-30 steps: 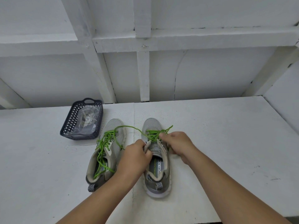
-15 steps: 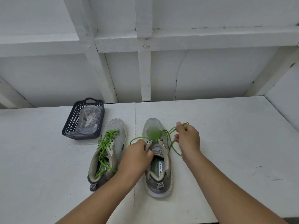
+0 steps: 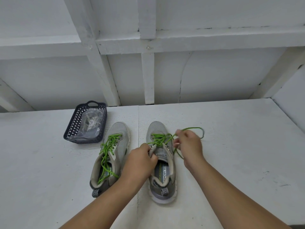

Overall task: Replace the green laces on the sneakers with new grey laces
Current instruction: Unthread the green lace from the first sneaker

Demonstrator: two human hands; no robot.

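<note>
Two grey sneakers stand side by side on the white table, toes pointing away from me. The left sneaker point(image 3: 112, 154) has its green lace point(image 3: 108, 150) loose, trailing into the opening. My left hand point(image 3: 140, 161) grips the tongue and collar of the right sneaker point(image 3: 162, 164). My right hand point(image 3: 188, 144) pinches that shoe's green lace point(image 3: 160, 139) beside the eyelets, and a loop of it arcs out to the right past my fingers. The new grey laces point(image 3: 91, 122) lie in a clear bag inside the basket.
A dark perforated plastic basket point(image 3: 75, 128) sits at the back left of the table point(image 3: 231, 146), close to the left sneaker's toe. White wall framing rises behind the table. A side wall closes off the far right.
My right hand moved from the shoe's eyelets out to the right, drawing green lace free into a loop. The strand that ran across to the left sneaker is gone. My left hand stayed on the shoe.
</note>
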